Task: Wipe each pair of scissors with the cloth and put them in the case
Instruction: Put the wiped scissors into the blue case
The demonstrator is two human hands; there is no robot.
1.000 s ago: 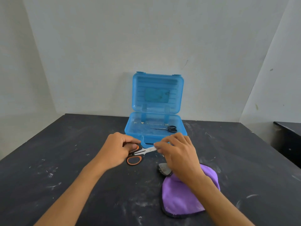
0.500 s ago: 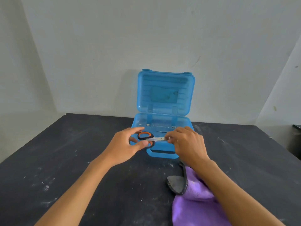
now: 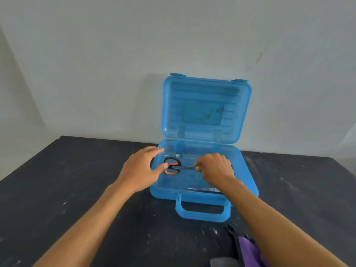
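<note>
Head view: orange-handled scissors point(image 3: 172, 166) between both hands' fingers point(image 3: 160, 167) (right point(image 3: 214, 167) pinching blades, left point(image 3: 141, 167) relaxed).

Black matte table point(image 3: 81, 189), surface scuffed with white flecks and smears, far edge meeting pale wall. Translucent blue plastic case point(image 3: 248, 182) sits on it toward far side, lid upright, handle facing near edge. Purple cloth with black trim point(image 3: 248, 249) lies at near right corner, partly out of frame.
</note>
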